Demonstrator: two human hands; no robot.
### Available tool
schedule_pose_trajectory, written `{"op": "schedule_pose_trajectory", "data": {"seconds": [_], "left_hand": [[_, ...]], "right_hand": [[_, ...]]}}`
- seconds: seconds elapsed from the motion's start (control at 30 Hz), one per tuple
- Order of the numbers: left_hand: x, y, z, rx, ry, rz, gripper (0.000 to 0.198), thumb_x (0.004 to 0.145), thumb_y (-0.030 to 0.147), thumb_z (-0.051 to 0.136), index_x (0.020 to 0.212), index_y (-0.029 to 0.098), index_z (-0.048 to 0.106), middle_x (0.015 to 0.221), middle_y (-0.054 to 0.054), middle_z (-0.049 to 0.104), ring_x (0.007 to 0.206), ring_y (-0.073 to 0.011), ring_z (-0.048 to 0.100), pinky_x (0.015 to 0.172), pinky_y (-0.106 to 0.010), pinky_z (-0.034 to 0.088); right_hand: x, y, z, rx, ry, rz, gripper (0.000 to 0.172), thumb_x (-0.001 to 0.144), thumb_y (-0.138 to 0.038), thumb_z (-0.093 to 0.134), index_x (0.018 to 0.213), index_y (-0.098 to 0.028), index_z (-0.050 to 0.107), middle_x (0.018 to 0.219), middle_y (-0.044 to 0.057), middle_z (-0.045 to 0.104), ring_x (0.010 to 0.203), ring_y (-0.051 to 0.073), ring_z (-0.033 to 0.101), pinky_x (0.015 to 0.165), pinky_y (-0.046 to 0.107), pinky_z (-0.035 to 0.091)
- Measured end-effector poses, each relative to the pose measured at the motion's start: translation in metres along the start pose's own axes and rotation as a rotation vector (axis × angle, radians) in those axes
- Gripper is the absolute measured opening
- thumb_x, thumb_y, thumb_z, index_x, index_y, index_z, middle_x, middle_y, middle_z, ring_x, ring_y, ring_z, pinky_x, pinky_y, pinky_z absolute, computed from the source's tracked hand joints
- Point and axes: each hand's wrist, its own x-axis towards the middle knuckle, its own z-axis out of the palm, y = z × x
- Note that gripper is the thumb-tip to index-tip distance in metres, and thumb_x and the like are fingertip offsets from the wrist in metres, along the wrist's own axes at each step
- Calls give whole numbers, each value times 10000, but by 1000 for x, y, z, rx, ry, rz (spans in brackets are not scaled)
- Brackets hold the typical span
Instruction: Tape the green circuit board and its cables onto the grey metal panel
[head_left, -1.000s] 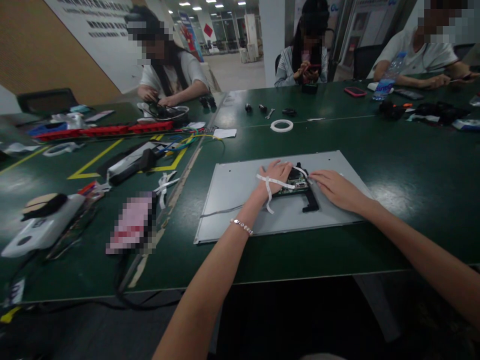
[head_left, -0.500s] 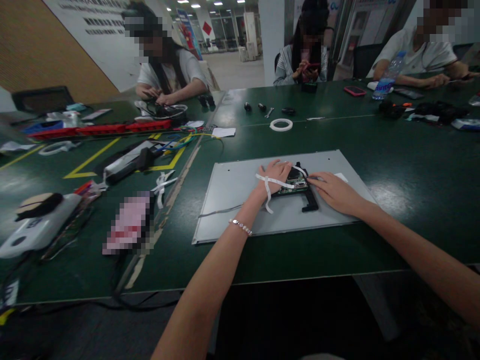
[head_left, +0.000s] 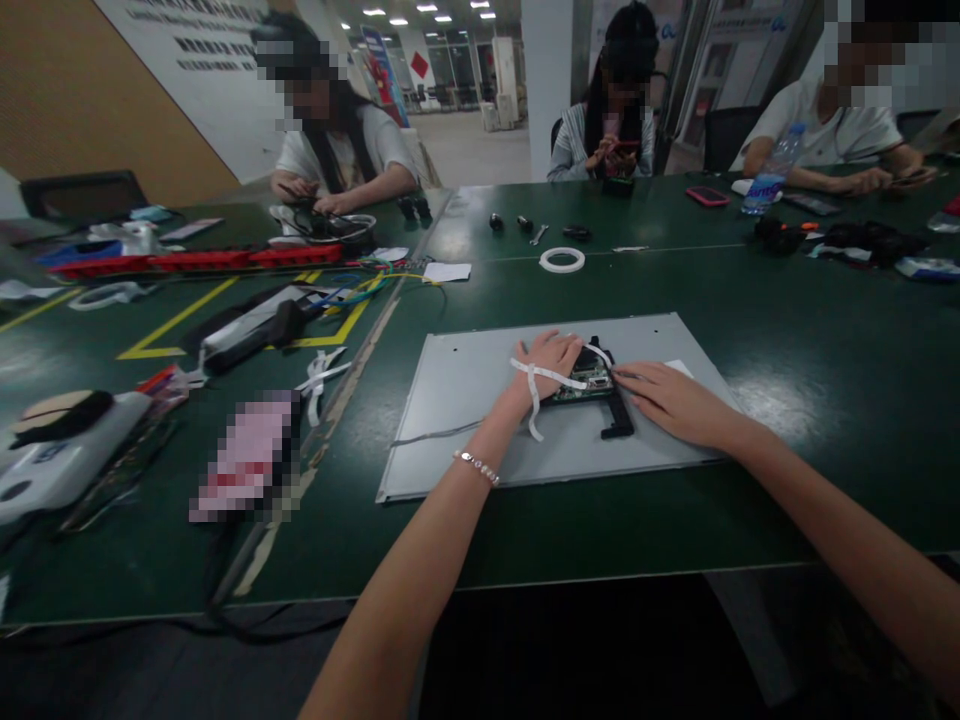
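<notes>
A circuit board (head_left: 598,381) with a black plastic frame (head_left: 619,416) lies on a light grey flat panel (head_left: 450,420). My left hand (head_left: 550,360) rests over the board's left part with its fingers stretched out, hiding some of it. Across the back of that hand runs a narrow white strip (head_left: 534,400), one end hanging down onto the panel. My right hand (head_left: 667,398) lies on the panel, fingers extended and fingertips touching the frame's right edge. Its thumb is hard to see. A thin grey cable (head_left: 439,433) leads left from under my left wrist.
Beyond the panel lie a white tape roll (head_left: 562,260) and a small wrench (head_left: 539,235). To the left are a pink pixelated item (head_left: 247,450), a white device (head_left: 67,460) and red bins (head_left: 202,260). Several people sit across the green table (head_left: 480,540); a bottle (head_left: 772,175) stands right.
The view has shifted slightly, so the panel and both hands appear a little lower. My hands stay in the same places on the board and frame.
</notes>
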Motion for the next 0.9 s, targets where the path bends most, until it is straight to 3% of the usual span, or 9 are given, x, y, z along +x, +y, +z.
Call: {"op": "schedule_pose_trajectory", "data": {"seconds": [0.2,0.4,0.6,0.9], "left_hand": [[-2,4,-5,-49,17,-33,467,962,484,220,1171,323,604,1344,-2,554,1321,-239,384,1097,-592,139],[-7,9,-14,-91,111,-1,456,975,417,220,1090,250,629,1206,-36,643,1178,-225,530,1081,-540,229],[-5,7,-11,-48,6,31,468,974,439,184,1200,313,574,1354,10,542,1352,-233,355,1091,-624,106],[-7,12,-18,-37,-36,49,506,973,437,169,1237,269,567,1342,-34,553,1283,-242,430,1091,-582,165]], "right_hand": [[-4,1,-3,61,19,-34,407,928,-253,398,1312,-207,526,1336,61,523,1234,206,465,1052,442,381],[-6,5,-2,105,73,19,368,921,-244,410,1252,-228,572,1250,50,585,1162,201,519,1013,446,415],[-5,3,1,95,82,9,401,902,-240,441,1287,-192,542,1296,79,546,1204,212,480,1046,435,380],[-3,0,3,114,81,13,407,910,-237,422,1302,-204,528,1314,74,529,1225,210,465,1057,436,367]]}}
